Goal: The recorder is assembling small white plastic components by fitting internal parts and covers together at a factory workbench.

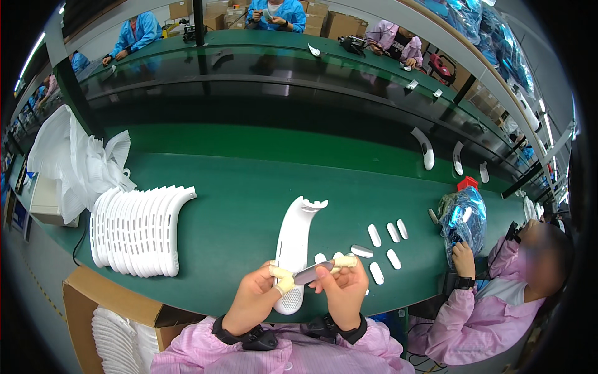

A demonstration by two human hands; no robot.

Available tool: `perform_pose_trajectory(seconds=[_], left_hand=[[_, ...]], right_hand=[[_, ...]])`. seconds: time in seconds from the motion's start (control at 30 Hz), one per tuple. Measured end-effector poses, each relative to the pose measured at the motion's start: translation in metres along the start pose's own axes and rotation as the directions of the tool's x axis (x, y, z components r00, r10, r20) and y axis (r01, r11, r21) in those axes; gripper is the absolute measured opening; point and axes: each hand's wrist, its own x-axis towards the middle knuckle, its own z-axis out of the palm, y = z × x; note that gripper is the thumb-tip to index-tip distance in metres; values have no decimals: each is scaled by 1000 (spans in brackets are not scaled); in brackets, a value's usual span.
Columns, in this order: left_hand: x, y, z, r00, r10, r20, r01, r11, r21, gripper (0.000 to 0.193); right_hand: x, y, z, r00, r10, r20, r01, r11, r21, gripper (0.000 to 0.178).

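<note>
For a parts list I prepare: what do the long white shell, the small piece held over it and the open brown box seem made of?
White shell: probably moulded plastic, smooth and satin, with even colour and neat holes. Small piece: shiny grey face; plastic or metal, unclear. Brown box: likely cardboard, dull with stiff flaps.

This looks like a factory assembly floor: long green-topped workbenches (pixel 230 187) run under metal framing (pixel 532 56), workers in blue smocks (pixel 288 14) and pink smocks (pixel 458 321) sit along both sides, identical white curved housings (pixel 134 234) stand in a tight row, and cardboard cartons (pixel 344 26) pile up behind the far bench
</note>
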Motion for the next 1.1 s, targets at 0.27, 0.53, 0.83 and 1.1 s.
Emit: perform_pose_trajectory(seconds=[0.27, 0.53, 0.83, 1.1], left_hand=[[-1, -4, 6, 975, 211, -64, -198, 965, 171, 10], [0, -7, 0, 990, 135, -35, -133, 990, 44, 9], [2, -8, -5, 996, -79, -41, 72, 987, -146, 7], [3, -9, -7, 996, -85, 8, 85, 970, -227, 10]], right_hand=[[-2, 5, -2, 1000, 15, 17, -17, 998, 66, 19], [9, 4, -7, 977, 177, 119, -203, 945, 256, 10], [20, -1, -14, 941, 247, 233, -288, 943, 164, 12], [32, -17, -15, 883, 38, 468, 140, 930, -341, 23]])
